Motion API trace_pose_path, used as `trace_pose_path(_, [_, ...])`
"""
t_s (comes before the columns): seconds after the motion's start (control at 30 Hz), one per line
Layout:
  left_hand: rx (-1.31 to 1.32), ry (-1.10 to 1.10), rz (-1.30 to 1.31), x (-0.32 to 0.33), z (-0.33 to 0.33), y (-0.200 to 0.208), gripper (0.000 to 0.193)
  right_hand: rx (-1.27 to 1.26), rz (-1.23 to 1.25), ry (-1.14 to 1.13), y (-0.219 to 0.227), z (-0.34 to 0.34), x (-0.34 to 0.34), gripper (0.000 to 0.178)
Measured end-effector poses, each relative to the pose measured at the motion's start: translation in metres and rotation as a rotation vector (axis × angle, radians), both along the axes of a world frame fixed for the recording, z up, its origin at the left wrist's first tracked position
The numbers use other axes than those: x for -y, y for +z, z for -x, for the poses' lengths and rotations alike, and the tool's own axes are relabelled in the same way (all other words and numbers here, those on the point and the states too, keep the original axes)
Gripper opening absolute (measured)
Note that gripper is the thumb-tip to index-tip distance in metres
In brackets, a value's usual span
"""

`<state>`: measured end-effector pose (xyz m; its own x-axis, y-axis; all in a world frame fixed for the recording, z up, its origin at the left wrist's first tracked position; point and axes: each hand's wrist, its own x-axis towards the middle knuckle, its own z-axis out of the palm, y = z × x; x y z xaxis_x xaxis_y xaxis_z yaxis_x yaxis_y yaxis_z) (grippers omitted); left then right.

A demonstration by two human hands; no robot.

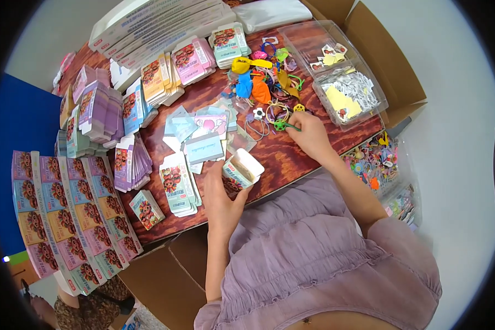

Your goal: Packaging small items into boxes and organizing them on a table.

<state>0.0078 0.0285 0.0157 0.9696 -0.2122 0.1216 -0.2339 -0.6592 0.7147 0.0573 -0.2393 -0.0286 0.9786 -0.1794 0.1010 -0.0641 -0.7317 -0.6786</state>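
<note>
Head view: the left hand's [221, 193] fingers are clamped around an open box [237, 175] near the bench's [360, 132] front edge. The right hand's [312, 137] fingers pinch a green trinket [281, 125] beside the pile [260, 88]. The box is probably light, crushable card; grip opposite walls gently.

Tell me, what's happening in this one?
A person sits at a cluttered table. Their left hand holds a small open box, while the fingers of their right hand are at a green trinket beside the colourful pile; whether it is gripped is unclear. Loose cards lie just beyond the box.
</note>
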Motion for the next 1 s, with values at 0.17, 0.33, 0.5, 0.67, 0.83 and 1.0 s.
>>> trace_pose_path(0.17, [0.013, -0.012, -0.082, 0.005, 0.002, 0.0, 0.078, 0.038, -0.164, -0.009, 0.01, 0.002, -0.007, 0.017])
trace_pose_path(0.33, [-0.008, -0.049, -0.05, 0.013, 0.0, 0.0, 0.08, 0.198, 0.025, 0.013, 0.001, -0.002, -0.023, 0.019])
trace_pose_path(0.5, [-0.013, -0.016, -0.025, 0.012, -0.001, 0.001, 0.076, 0.264, -0.066, 0.022, 0.01, 0.0, -0.012, 0.016])
trace_pose_path(0.67, [-0.055, -0.022, 0.047, 0.015, -0.001, -0.003, 0.075, -0.147, -0.73, 0.203, 0.06, 0.007, -0.03, 0.01])
trace_pose_path(0.83, [-0.019, -0.006, 0.03, 0.02, -0.003, -0.002, 0.075, 0.117, -0.157, 0.317, 0.073, 0.019, -0.074, 0.017])
trace_pose_path(1.0, [-0.065, 0.045, 0.069, 0.016, 0.0, -0.003, 0.075, 0.049, -0.289, 0.456, 0.078, 0.01, -0.07, 0.023])
